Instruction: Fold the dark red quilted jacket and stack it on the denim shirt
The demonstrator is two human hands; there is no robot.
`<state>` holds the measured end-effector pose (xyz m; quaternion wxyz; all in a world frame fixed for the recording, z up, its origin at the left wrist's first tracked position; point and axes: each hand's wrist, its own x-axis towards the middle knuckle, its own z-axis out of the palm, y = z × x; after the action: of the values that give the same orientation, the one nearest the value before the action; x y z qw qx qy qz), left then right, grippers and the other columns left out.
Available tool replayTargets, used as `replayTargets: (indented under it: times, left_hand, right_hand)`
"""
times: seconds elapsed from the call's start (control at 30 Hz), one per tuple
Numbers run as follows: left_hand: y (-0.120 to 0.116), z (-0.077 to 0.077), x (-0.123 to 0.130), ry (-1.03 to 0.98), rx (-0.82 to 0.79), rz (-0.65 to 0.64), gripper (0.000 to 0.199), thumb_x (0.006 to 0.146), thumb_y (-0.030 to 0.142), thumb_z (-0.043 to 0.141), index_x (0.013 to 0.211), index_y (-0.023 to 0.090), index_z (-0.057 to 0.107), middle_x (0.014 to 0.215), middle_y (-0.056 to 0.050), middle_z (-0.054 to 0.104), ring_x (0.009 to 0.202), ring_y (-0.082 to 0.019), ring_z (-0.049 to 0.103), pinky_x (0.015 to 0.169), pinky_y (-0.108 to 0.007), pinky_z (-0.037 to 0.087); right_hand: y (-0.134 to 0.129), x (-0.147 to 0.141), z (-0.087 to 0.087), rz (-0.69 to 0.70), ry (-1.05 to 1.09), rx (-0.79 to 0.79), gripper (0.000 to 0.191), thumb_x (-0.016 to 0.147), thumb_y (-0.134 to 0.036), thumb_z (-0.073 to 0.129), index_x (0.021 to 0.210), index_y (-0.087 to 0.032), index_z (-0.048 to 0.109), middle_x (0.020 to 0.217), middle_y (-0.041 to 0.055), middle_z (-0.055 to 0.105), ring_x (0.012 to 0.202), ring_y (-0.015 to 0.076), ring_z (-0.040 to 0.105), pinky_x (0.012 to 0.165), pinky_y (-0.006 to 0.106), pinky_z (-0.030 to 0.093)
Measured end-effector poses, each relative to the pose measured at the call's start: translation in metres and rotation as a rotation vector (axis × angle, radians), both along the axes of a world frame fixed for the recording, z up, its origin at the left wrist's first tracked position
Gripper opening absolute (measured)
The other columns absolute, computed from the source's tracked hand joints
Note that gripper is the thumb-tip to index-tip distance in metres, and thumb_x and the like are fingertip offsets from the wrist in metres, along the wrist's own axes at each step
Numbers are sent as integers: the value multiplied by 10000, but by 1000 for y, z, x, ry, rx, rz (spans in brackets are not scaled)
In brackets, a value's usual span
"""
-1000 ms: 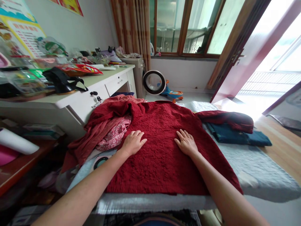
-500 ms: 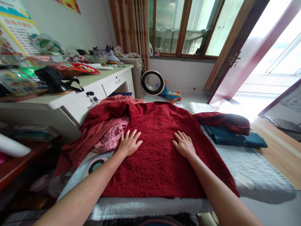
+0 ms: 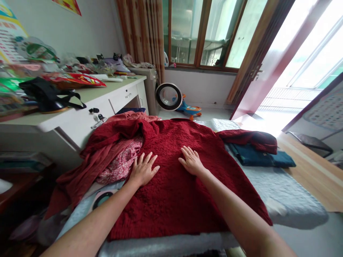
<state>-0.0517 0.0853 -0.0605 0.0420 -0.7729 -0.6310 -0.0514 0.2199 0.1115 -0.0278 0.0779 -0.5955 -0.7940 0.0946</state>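
The left hand (image 3: 144, 170) lies flat with fingers fanned wide, and the right hand (image 3: 191, 162) lies flat with fingers slightly parted, both on the red long-sleeved top (image 3: 171, 200) spread beneath them. Floral fabric (image 3: 120, 162) sits just beside the left hand at nine o'clock; folded dark-blue fabric (image 3: 276, 159) is well apart from the right, at three o'clock.

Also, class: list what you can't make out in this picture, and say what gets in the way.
All in the head view:
- Palms of the left hand and right hand: turned down, hidden by their backs.
- Ringed object: partly behind the left forearm.
- Folded blue cloth: partly under the red sleeve.
- Wall poster wording: blurred, cut by left edge.
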Motion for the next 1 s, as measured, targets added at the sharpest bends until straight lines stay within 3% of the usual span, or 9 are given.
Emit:
replayTargets:
  times: [0.1, 0.23, 0.33, 1.0]
  left_hand:
    - [0, 0, 0, -9, -14, 2, 623, 920, 580, 351, 1475, 298, 370, 1570, -42, 311, 1418, -368, 252, 1132, -592, 155]
    - [0, 0, 0, -23, -25, 9, 624, 919, 578, 353, 1479, 305, 362, 1576, -45, 298, 1426, -370, 233, 1127, -604, 155]
    - [0, -1, 0, -34, -23, 6, 624, 918, 578, 354, 1477, 301, 367, 1573, -54, 303, 1425, -374, 233, 1120, -612, 164]
    - [0, 0, 1, -29, -36, 12, 630, 917, 576, 358, 1481, 295, 359, 1571, -63, 306, 1428, -371, 230, 1125, -602, 149]
  right_hand:
    - [8, 16, -7, 5, -48, -41, 655, 959, -599, 284, 1507, -242, 313, 1593, 39, 242, 1463, 235, 178, 1164, 424, 161]
    - [9, 64, -17, -226, -160, -20, 645, 970, -581, 266, 1502, -222, 327, 1595, 72, 230, 1454, 260, 199, 1142, 434, 202]
    - [5, 84, -20, -322, -206, 35, 638, 975, -558, 267, 1503, -203, 326, 1587, 89, 251, 1447, 266, 212, 1134, 434, 207]
    - [-2, 77, -19, -344, -215, 106, 588, 962, -501, 296, 1461, -209, 406, 1549, 90, 338, 1416, 278, 269, 1111, 437, 233]
